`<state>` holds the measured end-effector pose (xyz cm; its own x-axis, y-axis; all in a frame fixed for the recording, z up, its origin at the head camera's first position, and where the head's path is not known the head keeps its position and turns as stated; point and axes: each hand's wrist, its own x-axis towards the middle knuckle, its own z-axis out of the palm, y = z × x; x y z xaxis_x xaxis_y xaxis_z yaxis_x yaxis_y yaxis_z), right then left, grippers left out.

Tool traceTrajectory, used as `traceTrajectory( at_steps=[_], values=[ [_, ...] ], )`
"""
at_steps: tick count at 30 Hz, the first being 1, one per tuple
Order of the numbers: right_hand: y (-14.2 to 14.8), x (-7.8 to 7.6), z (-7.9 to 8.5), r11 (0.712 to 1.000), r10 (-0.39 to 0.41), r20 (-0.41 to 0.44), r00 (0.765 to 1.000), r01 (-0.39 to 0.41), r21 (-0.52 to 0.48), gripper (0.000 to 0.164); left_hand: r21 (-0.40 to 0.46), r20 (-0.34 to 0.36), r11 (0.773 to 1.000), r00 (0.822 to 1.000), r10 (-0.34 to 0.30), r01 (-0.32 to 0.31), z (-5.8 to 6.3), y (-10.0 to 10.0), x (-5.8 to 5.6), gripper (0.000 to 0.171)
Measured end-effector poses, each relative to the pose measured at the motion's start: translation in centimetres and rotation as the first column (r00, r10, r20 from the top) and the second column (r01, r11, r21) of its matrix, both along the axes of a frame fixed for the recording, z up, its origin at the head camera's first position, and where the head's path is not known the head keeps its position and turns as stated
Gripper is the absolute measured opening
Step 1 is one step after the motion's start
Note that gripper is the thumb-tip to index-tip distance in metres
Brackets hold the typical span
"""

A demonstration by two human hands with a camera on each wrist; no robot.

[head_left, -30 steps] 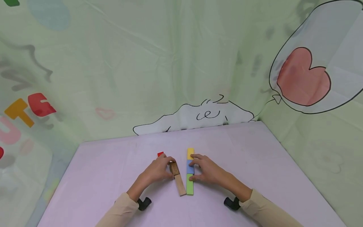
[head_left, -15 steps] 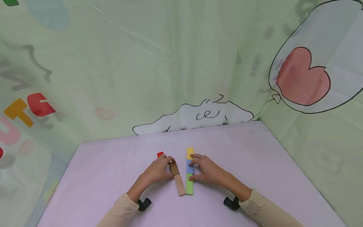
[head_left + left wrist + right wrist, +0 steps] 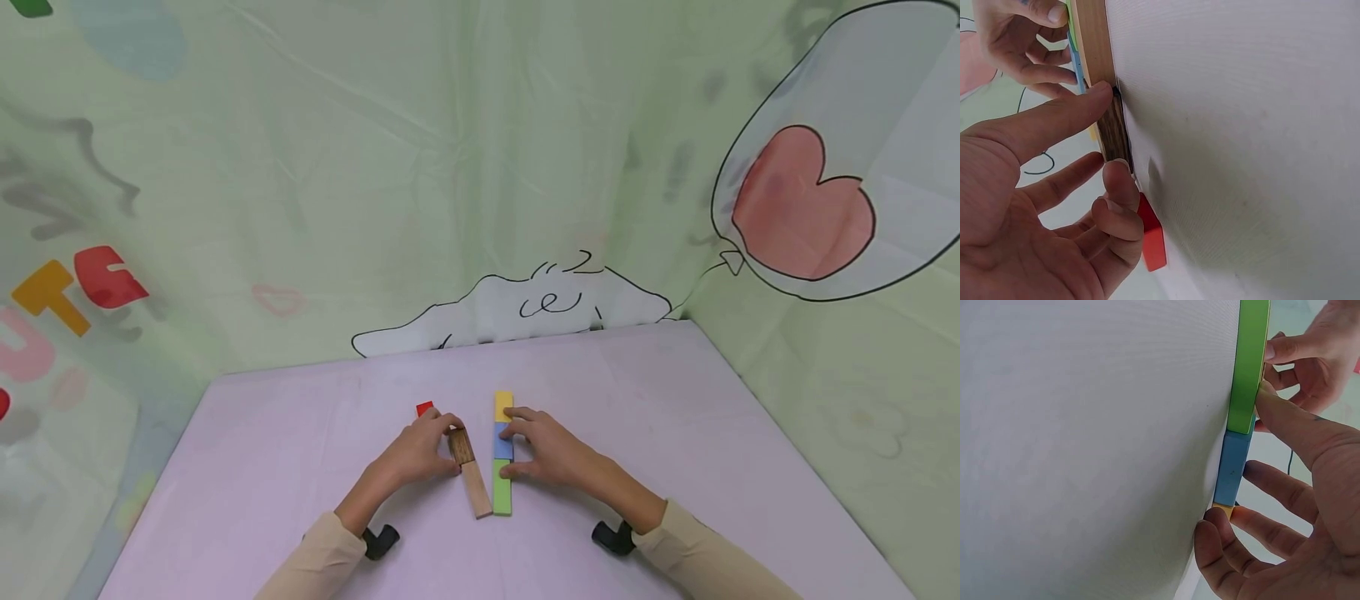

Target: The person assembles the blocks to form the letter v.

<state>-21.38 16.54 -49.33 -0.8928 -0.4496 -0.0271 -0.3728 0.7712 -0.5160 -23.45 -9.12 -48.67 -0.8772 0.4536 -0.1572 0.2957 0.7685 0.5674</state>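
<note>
In the head view, two wooden blocks form a slanted row: a dark brown block point(image 3: 461, 446) beyond a light wood block point(image 3: 477, 490). My left hand point(image 3: 416, 447) pinches the dark brown block between thumb and index finger, at its two ends. To the right, a green block point(image 3: 502, 497), a blue block point(image 3: 502, 451) and a yellow block point(image 3: 503, 400) make a straight row. My right hand point(image 3: 553, 448) rests its thumb on the green block, with relaxed fingers touching the blue and yellow ones. Both rows nearly meet at their near ends.
A red block point(image 3: 1154, 240) lies beyond my left hand, partly hidden behind its fingers in the head view. The blocks lie on a pale lilac table point(image 3: 300, 417). Printed cloth walls point(image 3: 375, 208) stand behind and at the sides.
</note>
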Motion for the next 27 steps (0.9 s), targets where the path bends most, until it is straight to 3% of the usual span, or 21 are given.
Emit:
traceTrajectory(
  at_steps=[13,27],
  values=[
    [0.0,0.0,0.2,1.000,0.006,-0.009,1.000,-0.006,0.001,0.049,0.026,-0.021,0.999,1.000,-0.017,0.018,-0.1,-0.2,0.0,0.055],
    [0.0,-0.1,-0.1,1.000,0.014,-0.013,1.000,-0.014,0.002,0.049,0.091,-0.043,0.996,0.999,-0.012,0.016,0.5,-1.3,-0.2,0.074]
  ],
)
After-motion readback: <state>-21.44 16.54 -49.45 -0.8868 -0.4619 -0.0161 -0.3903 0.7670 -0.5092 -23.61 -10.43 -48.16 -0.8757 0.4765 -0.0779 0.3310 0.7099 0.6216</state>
